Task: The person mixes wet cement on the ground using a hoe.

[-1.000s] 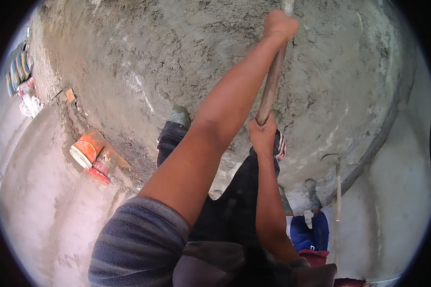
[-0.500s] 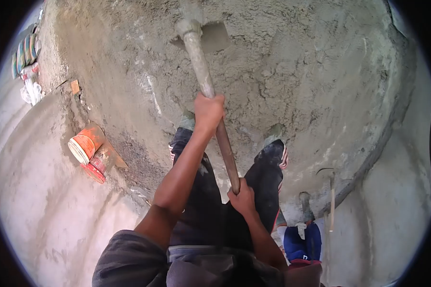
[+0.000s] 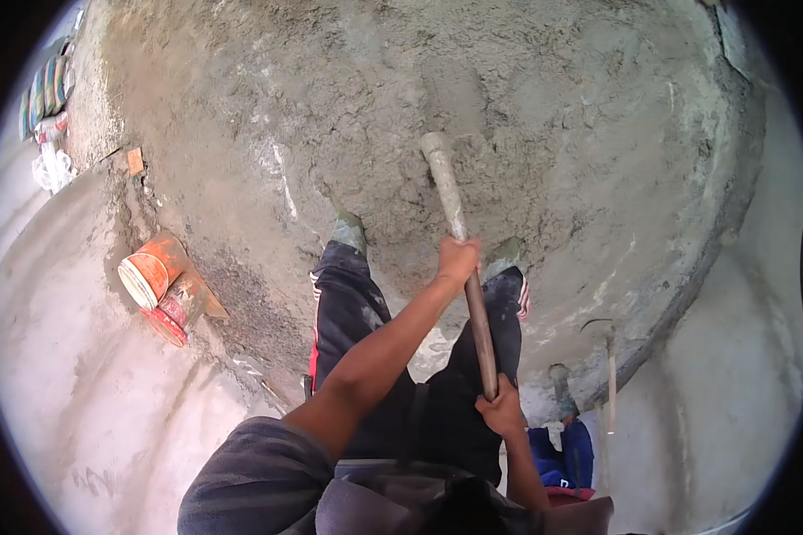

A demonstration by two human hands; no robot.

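Note:
My left hand (image 3: pixel 459 259) is closed around the middle of a long wooden handle (image 3: pixel 479 321). Lower down, my right hand (image 3: pixel 502 407) grips the end of the same handle, near my right thigh. The handle's far end, a pale thick collar, rests at the wet grey mortar (image 3: pixel 580 178); the blade there is sunk in or hidden by the mortar. My legs in dark trousers stand on either side of the handle, with the feet in the mortar.
Orange (image 3: pixel 156 263) and red (image 3: pixel 167 321) buckets lie tipped at the left. Striped sacks (image 3: pixel 45 92) are at the upper left. Another tool (image 3: pixel 611 383) lies at the lower right, beside a person in blue trousers (image 3: pixel 573 453).
The tool was raised past the top of the view, then came down into the mortar. Its collar has since moved toward my feet and right, and both hands have shifted right and lower.

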